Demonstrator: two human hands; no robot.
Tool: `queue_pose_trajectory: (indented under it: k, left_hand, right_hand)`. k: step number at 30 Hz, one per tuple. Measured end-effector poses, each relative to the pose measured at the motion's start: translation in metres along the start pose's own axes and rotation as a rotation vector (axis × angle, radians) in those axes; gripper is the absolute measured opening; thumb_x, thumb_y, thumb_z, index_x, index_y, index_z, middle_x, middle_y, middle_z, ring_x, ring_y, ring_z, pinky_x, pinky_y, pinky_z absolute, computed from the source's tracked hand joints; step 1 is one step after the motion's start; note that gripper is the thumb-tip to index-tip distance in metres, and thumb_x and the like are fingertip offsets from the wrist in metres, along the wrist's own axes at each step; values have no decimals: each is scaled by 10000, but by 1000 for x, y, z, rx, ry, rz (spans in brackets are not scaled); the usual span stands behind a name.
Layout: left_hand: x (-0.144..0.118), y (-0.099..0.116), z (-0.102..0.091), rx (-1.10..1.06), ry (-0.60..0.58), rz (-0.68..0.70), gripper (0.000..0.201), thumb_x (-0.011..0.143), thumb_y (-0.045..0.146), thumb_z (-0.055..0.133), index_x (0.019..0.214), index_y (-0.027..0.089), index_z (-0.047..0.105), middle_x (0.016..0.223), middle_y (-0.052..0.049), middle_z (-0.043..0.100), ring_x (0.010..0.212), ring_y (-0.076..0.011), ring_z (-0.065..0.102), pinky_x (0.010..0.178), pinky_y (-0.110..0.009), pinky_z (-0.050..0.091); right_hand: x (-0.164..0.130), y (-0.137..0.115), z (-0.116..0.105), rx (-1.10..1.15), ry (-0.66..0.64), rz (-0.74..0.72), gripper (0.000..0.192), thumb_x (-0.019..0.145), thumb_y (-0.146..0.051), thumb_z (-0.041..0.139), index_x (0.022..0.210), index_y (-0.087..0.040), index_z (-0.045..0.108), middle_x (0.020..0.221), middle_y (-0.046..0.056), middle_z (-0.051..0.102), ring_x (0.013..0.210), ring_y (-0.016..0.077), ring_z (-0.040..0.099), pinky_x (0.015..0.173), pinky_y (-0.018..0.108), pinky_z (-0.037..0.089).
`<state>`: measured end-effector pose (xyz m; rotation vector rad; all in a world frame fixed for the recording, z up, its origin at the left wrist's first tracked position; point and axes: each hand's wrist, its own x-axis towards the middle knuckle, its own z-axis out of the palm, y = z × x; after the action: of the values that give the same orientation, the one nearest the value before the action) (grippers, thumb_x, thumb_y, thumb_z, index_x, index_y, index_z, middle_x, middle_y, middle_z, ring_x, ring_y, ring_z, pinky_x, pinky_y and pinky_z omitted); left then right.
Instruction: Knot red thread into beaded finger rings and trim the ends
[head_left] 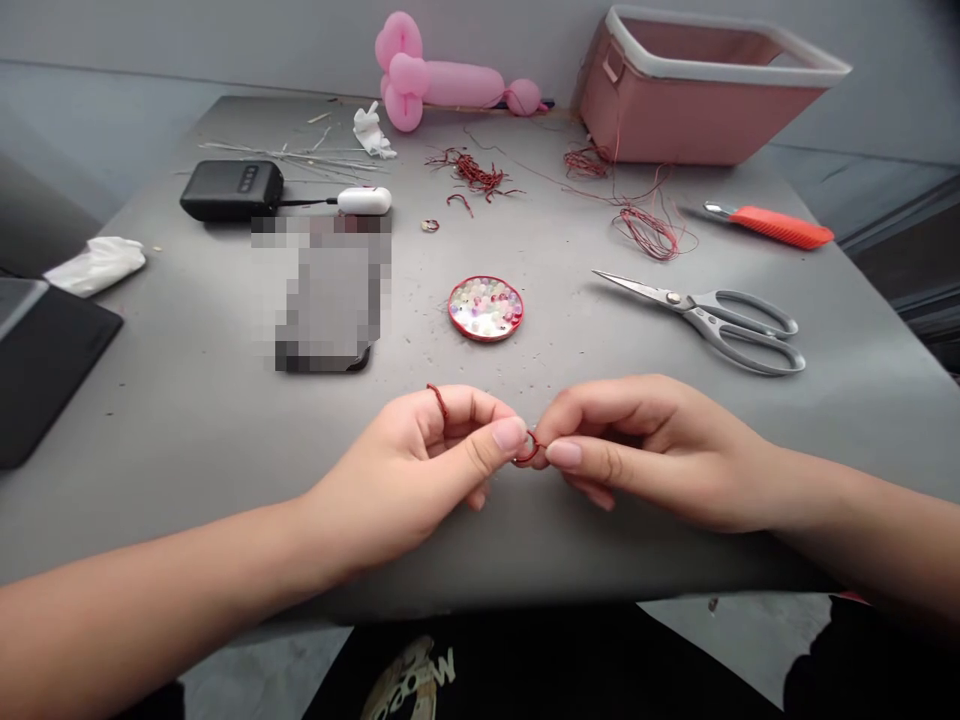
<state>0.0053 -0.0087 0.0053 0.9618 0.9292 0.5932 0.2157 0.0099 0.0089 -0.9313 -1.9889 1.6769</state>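
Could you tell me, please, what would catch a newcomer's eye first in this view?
Most likely the left hand and right hand, meeting at the near edge of the grey table and pinching a small loop of red wire between their fingertips. Just beyond sits a round red lid of pale beads, with scissors to its right, and a pink balloon figure at the far edge.

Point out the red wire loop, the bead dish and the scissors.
red wire loop [528,452], head view, on the curl between both hands' fingertips.
bead dish [486,308], head view, on the beads inside.
scissors [679,298], head view, on the pivot.
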Motion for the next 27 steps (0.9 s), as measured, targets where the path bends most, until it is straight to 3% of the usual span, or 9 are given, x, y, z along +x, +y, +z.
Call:
queue_pose_trajectory:
  k: [4,8,14,18,22,27]
  left_hand:
    - [0,3,2,83,18,9,158,852,296,684,788,164,628,722,48,618,620,-45,500,613,-157,438]
    - [-3,3,4,157,35,55,169,897,240,594,746,165,585,672,50,578,641,-61,503,635,-173,431]
    - [-6,4,7,261,60,117,151,897,228,564,763,163,586,709,28,594,689,-86,547,661,-202,448]
    - [-4,5,4,354,68,144,152,886,246,568,760,165,591,692,23,588,664,-99,542,627,-217,448]
    - [-2,5,2,442,62,155,160,876,260,575,747,166,593,675,19,579,637,-108,529,577,-225,426]
    - [-3,3,2,513,58,196,200,903,296,554,745,176,579,658,22,556,620,-111,505,556,-235,405]
  right_hand:
    - [-3,0,4,-260,57,-124,175,979,-199,446,963,-154,615,820,14,677,685,79,585,621,179,459]
    - [-2,-1,9,-333,55,-178,195,961,-116,420,951,-162,610,763,-27,653,592,44,512,574,151,408]
    - [4,1,10,31,-3,85,178,945,-272,510,850,-165,615,835,8,649,795,101,583,747,208,461]
    - [5,-2,6,102,-36,176,200,929,-325,537,838,-168,619,793,0,619,727,99,542,679,215,436]
    - [0,-4,5,-169,27,106,192,946,-247,483,847,-187,636,740,-15,622,671,92,537,623,209,406]
    - [-11,5,12,-796,262,-315,272,828,-21,425,843,-206,624,573,-45,525,507,87,421,568,275,302]
